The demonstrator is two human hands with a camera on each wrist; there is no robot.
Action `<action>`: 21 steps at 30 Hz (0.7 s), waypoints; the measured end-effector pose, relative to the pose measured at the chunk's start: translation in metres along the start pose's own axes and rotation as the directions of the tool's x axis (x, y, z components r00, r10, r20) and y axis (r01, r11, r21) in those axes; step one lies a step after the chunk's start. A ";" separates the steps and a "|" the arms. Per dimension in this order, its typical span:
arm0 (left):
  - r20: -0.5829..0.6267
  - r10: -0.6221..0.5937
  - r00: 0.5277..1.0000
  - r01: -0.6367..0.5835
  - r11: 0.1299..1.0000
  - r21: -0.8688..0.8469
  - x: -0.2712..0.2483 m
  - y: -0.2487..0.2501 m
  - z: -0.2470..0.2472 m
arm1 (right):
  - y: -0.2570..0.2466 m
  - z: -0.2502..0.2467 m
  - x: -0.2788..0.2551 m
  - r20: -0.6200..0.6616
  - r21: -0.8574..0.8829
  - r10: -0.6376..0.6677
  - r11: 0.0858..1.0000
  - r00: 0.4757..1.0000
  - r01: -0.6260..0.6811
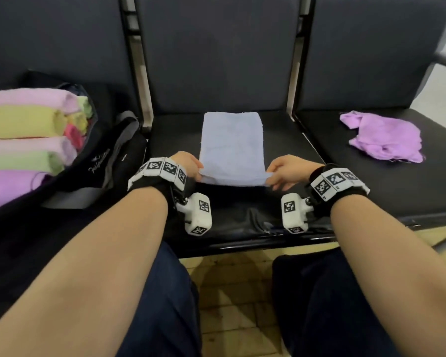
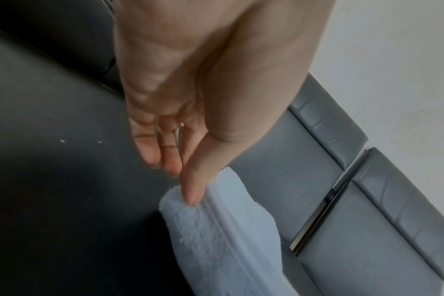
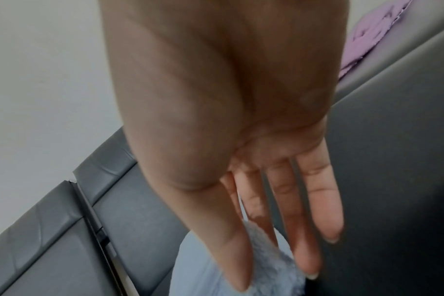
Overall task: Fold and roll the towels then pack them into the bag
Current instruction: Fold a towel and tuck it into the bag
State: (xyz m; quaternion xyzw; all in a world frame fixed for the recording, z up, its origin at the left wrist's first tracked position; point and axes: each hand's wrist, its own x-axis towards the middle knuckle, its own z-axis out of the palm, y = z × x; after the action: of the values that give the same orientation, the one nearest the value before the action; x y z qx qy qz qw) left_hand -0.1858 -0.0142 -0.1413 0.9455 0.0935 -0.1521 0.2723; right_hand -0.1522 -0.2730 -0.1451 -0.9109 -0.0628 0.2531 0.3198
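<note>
Both hands, left hand (image 1: 187, 163) and right hand (image 1: 286, 171), pinch the near corners of the folded pale-blue terry towel (image 1: 232, 148). It lies flat on the middle black seat (image 1: 289, 130) (near edge lifted).

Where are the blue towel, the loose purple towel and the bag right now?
blue towel (image 1: 232, 145): head view, middle of its flat folded face.
purple towel (image 1: 386, 137): head view, centre of the crumpled heap.
bag (image 1: 119, 153): head view, dark side wall by the strap.

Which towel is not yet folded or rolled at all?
The purple towel, crumpled on the right seat; the blue towel lies folded flat, the others are rolled.
</note>
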 end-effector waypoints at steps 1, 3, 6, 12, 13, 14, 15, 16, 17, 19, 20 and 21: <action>0.034 -0.001 0.999 -0.001 0.999 0.050 -0.002 -0.001 0.002 | 0.000 0.000 -0.003 -0.004 -0.013 -0.010 1.000 1.000 0.010; 0.091 0.001 0.996 -0.011 0.994 0.110 -0.003 -0.004 0.005 | 0.002 0.000 -0.007 -0.015 -0.032 -0.033 0.999 0.999 0.032; 0.156 -0.001 0.988 -0.013 0.996 0.092 -0.002 -0.010 0.004 | 0.005 0.001 -0.010 -0.045 -0.070 -0.069 0.995 0.997 0.066; 0.206 0.004 0.979 -0.016 0.998 0.053 -0.001 -0.004 0.005 | 0.015 0.002 -0.011 0.033 -0.075 -0.040 0.996 0.999 0.043; 0.211 -0.016 0.977 0.008 0.999 0.035 0.000 -0.003 0.006 | 0.015 0.002 -0.011 0.055 -0.071 -0.041 0.996 0.998 0.045; 0.212 -0.042 0.976 0.040 0.999 0.014 0.001 -0.003 0.008 | 0.016 0.002 -0.012 0.070 -0.060 -0.045 0.997 0.997 0.049; 0.210 -0.078 0.975 0.083 0.996 -0.014 0.002 -0.003 0.011 | 0.016 0.003 -0.011 0.076 -0.044 -0.054 0.997 0.996 0.058; 0.208 -0.119 0.971 0.132 0.990 -0.047 0.003 -0.003 0.013 | 0.016 0.004 -0.011 0.079 -0.033 -0.061 0.997 0.995 0.064; 0.206 -0.156 0.966 0.177 0.980 -0.087 0.004 -0.003 0.015 | 0.017 0.006 -0.010 0.078 -0.031 -0.061 0.997 0.995 0.064; 0.198 -0.211 0.957 0.242 0.959 -0.150 0.006 -0.003 0.020 | 0.016 0.010 -0.009 0.070 -0.057 -0.036 0.998 0.997 0.040; 0.202 -0.233 0.951 0.267 0.951 -0.159 0.004 -0.002 0.021 | 0.016 0.012 -0.008 0.075 -0.074 -0.014 0.997 0.997 0.020; 0.210 -0.255 0.944 0.291 0.943 -0.162 0.004 -0.001 0.023 | 0.015 0.013 -0.006 0.084 -0.089 0.007 0.996 0.996 0.001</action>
State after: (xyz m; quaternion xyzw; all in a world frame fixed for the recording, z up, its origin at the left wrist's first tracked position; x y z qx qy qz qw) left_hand -0.1879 -0.0249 -0.1614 0.8745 0.2124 -0.2664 0.3451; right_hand -0.1646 -0.2789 -0.1609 -0.9128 -0.0860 0.2885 0.2758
